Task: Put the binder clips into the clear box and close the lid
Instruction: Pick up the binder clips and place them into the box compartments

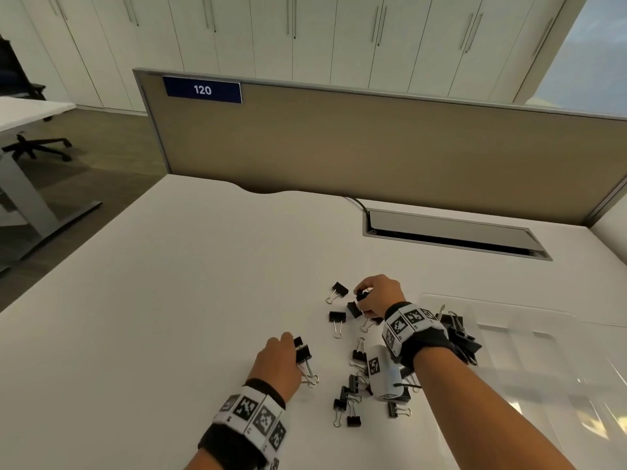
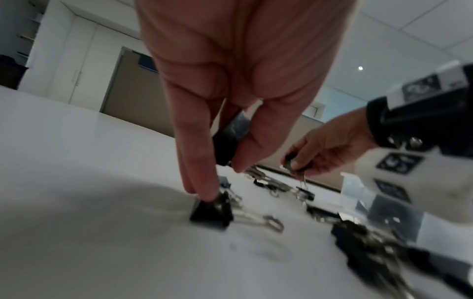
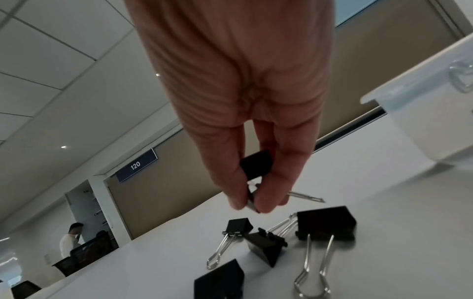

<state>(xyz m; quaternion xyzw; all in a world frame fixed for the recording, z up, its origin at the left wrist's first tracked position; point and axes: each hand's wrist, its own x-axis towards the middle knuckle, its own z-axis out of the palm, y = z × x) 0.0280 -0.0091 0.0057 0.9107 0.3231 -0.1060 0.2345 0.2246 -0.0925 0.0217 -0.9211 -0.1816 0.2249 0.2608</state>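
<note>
Several black binder clips [image 1: 337,317] with wire handles lie scattered on the white desk [image 1: 169,300]. My left hand [image 1: 291,344] holds one clip [image 2: 230,137] between thumb and fingers, while its fingertips [image 2: 204,192] touch another clip [image 2: 212,210] lying on the desk. Farther back, my right hand [image 1: 361,301] pinches a clip [image 3: 256,164] just above the desk; below it lie more clips [image 3: 325,222]. The clear box [image 1: 502,320] stands open at the right, behind my right wrist, with several clips [image 1: 458,334] inside. Its corner [image 3: 422,101] shows in the right wrist view.
A beige partition [image 1: 373,140] with a blue "120" sign [image 1: 202,90] closes off the back of the desk. A cable hatch [image 1: 451,232] sits at the back right. The desk's left edge drops to the floor. A clear plastic sheet, perhaps the lid [image 1: 559,385], lies at the right.
</note>
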